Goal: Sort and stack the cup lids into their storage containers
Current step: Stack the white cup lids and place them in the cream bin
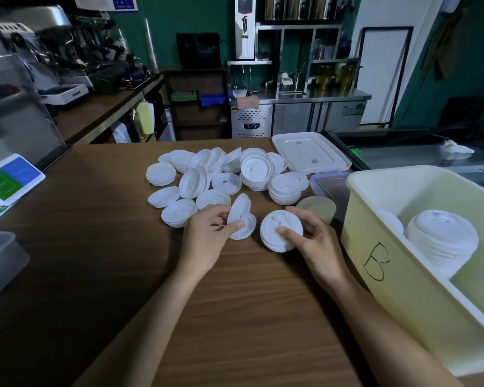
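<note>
Done: lid stack (442, 238) in bin B (403, 291)
Remaining: many loose lids (215, 177)
Left hand (207, 236): pinches tilted lid (239, 209)
Right hand (316, 241): grips short stack (280, 233)

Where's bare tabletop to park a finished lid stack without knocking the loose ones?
Bare wooden table lies left of the left hand, between the loose lids and the clear container; also the near strip this side of both hands. Crowded: beyond the hands, and the gap between the right hand and the bin marked B.
</note>
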